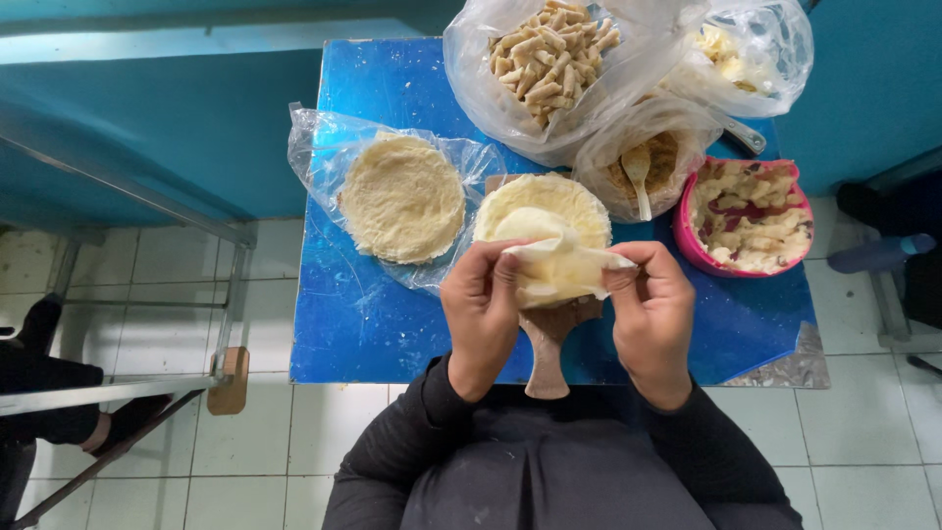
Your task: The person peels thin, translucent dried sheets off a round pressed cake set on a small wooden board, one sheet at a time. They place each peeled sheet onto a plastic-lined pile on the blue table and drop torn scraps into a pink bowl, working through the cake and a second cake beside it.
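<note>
Both hands are pinching one folded round of pale dough (555, 263) between them, the fingertips of the left hand (483, 309) closing on its left edge and the fingers of the right hand (652, 309) clamping on its right edge, so the piece is hanging just above the table, in front of the person's chest. Directly beneath it a wooden board (548, 339) is lying with its handle pointing toward the person, and a stack of flat dough rounds (542, 204) is sitting on the board's far end, just behind the held piece. To the left, a second stack of dough rounds (402, 196) is resting on an opened clear plastic bag on the blue table (363, 324). Farther back, a clear bag of small stick-shaped pieces (549, 54) is standing open, and beside it a smaller bag of brownish filling (653, 162) is holding a spoon (638, 177). At the right, a pink bowl (751, 216) is holding pale chunks, with another bag of pale food (751, 49) behind it. Dark sleeves are covering both wrists, and pale floor tiles are showing around the table.
</note>
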